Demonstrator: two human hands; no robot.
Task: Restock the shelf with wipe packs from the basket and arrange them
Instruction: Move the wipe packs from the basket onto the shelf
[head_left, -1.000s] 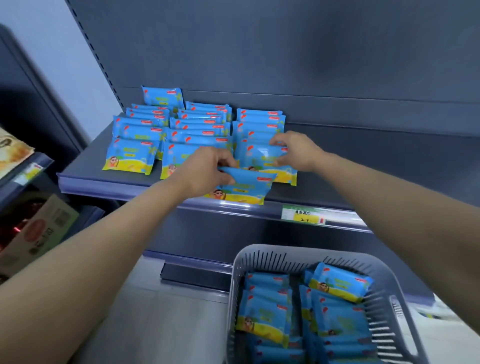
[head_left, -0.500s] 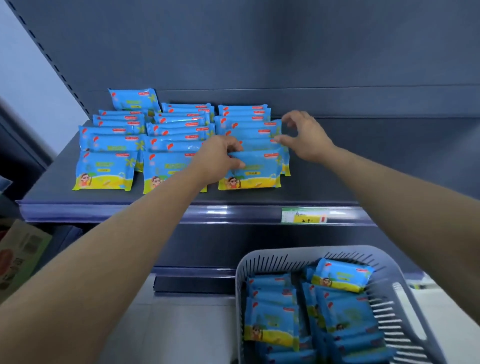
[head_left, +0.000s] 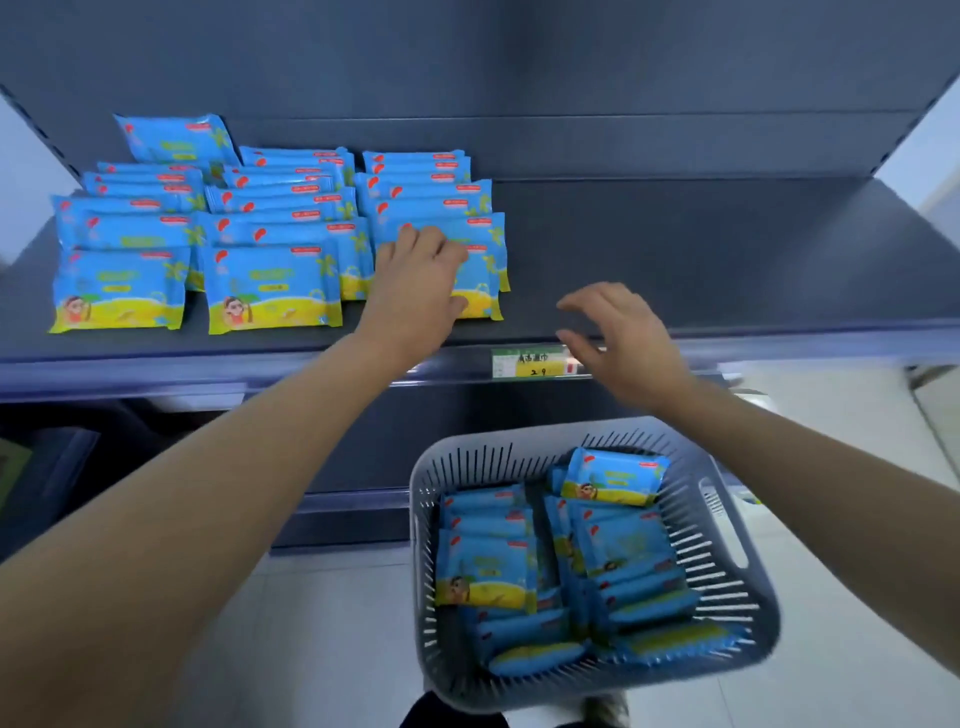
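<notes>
Now the pack (head_left: 483, 293) I had carried lay at the front of the third row on the shelf (head_left: 701, 249), so that one was stocked. My left hand (head_left: 415, 283) rested on it, fingers (head_left: 421, 244) fairly straight, pressing, not gripping. My right hand (head_left: 618, 343) had left the row and hung spread and empty by the shelf edge, above the basket (head_left: 422, 545)

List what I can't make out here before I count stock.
Head view only.
- Front pack of the right row: mostly covered by the left hand.
- Price label: print too small, and its right end is behind the right hand.
- Basket: lower layers buried under the top packs.
- Lower-left shelf: dark, blurred, cut by the edge.
</notes>
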